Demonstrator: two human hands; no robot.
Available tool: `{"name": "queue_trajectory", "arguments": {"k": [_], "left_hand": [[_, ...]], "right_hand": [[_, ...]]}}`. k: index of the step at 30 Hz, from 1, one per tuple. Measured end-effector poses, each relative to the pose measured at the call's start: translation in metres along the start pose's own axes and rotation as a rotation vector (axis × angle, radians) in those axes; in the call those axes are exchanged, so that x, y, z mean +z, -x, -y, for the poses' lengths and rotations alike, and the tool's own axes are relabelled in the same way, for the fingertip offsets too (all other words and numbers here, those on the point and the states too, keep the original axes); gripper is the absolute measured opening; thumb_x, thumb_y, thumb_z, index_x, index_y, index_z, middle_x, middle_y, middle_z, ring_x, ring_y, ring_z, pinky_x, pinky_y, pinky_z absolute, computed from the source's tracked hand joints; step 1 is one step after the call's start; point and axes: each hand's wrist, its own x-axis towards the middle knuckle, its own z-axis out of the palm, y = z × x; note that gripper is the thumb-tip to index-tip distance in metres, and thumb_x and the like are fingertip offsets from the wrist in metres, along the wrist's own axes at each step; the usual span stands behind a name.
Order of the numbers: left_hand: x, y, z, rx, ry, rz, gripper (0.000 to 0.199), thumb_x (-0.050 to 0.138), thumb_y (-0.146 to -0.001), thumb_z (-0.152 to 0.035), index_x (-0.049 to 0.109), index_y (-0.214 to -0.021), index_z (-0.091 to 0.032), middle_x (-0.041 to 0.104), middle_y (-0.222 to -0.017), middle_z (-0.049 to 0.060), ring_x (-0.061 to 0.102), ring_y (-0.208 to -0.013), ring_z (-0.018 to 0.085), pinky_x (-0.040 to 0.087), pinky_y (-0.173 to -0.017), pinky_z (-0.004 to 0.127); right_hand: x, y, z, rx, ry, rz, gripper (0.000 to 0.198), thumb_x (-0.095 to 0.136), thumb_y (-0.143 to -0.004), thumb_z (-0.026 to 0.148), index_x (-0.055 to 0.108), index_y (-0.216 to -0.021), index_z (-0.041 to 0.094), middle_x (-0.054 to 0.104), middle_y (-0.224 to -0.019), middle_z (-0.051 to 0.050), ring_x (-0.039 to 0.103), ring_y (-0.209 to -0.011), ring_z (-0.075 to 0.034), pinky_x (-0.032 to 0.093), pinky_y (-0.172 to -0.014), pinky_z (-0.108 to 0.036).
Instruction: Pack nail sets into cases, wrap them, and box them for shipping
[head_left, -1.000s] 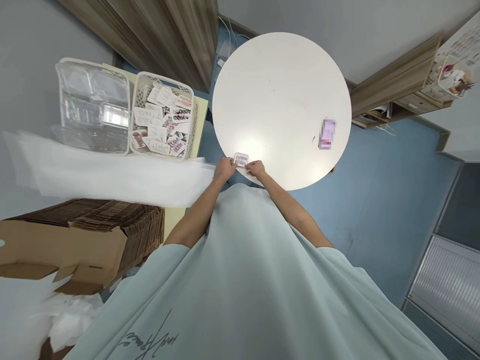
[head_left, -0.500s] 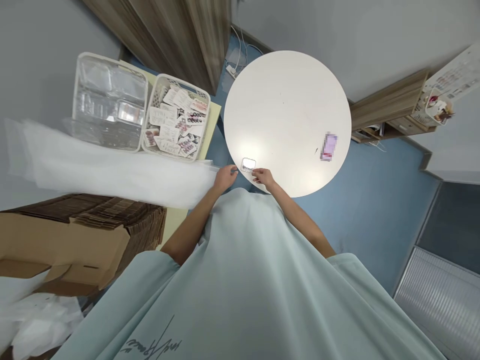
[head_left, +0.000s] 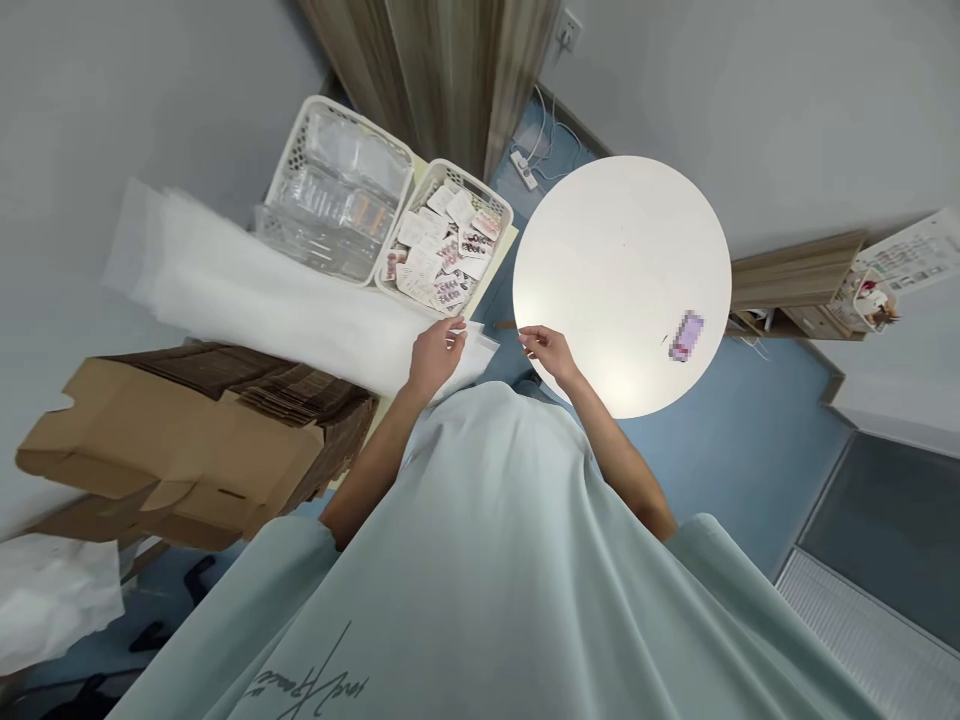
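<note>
My left hand (head_left: 436, 355) is over the near end of a stack of thin white translucent sheets (head_left: 322, 320). Its fingers are bent and close together, but what is between them does not show. At the table's left edge, my right hand (head_left: 549, 350) pinches a small flat case (head_left: 505, 324), seen nearly edge-on as a thin brownish strip pointing left. The hand is just off the rim of the round white table (head_left: 622, 290). A gap separates my two hands, with the blue floor showing below.
Left of the table are a white basket of printed cards (head_left: 442, 245) and a white basket of clear plastic boxes (head_left: 341, 190). Flattened cardboard boxes (head_left: 187, 420) lie nearer. A blurred purple item (head_left: 685, 336) rests on the table; a power strip (head_left: 523, 170) lies behind.
The small case has left the tabletop and is in my right hand. My left hand has moved onto the end of the white sheets. The view has turned toward the left.
</note>
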Motion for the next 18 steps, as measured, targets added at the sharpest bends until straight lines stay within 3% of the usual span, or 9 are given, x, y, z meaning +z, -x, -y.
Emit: {"name": "queue_trajectory", "arguments": {"k": [11, 18], "left_hand": [[-0.079, -0.001, 0.044, -0.125, -0.141, -0.103, 0.045, 0.051, -0.11, -0.028, 0.067, -0.151, -0.02, 0.074, -0.153, 0.013, 0.077, -0.126, 0.027, 0.06, -0.117, 0.04], [-0.088, -0.003, 0.08, -0.303, -0.341, -0.136, 0.06, 0.065, -0.1, -0.028, 0.058, -0.158, -0.011, 0.055, -0.166, 0.028, 0.057, -0.152, 0.046, 0.046, -0.13, 0.057]], "right_hand": [[0.07, -0.025, 0.057, -0.134, 0.22, 0.082, 0.022, 0.072, -0.103, 0.031, 0.081, -0.12, 0.02, 0.084, -0.107, -0.005, 0.077, -0.086, -0.018, 0.062, -0.089, -0.031], [0.105, -0.03, 0.071, -0.165, 0.304, 0.134, 0.02, 0.072, -0.104, 0.027, 0.083, -0.12, 0.021, 0.083, -0.105, -0.003, 0.075, -0.084, -0.017, 0.059, -0.09, -0.03]]}}
